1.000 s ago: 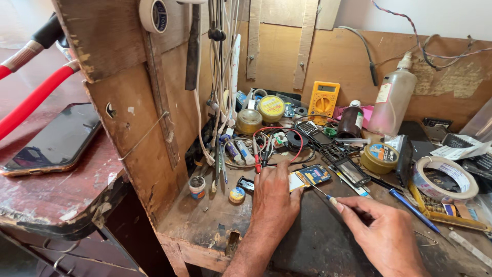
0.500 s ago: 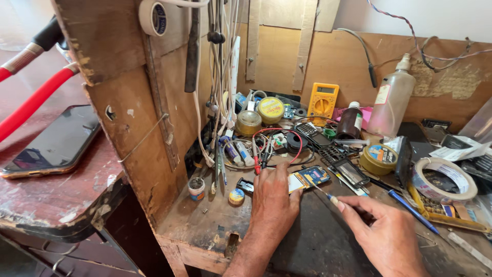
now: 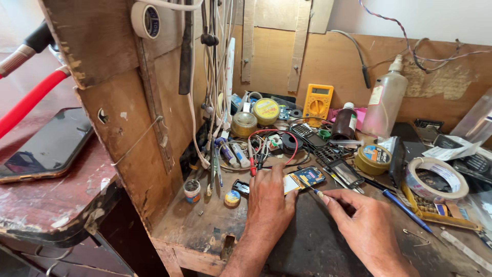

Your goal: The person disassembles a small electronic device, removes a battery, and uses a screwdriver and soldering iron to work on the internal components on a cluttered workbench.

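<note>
A dark-screened phone (image 3: 48, 149) lies far left. A yellow multimeter (image 3: 318, 102) with a grey screen stands far centre. Right of it, a labelled translucent bottle (image 3: 385, 100) and brown bottle (image 3: 346, 122).
</note>
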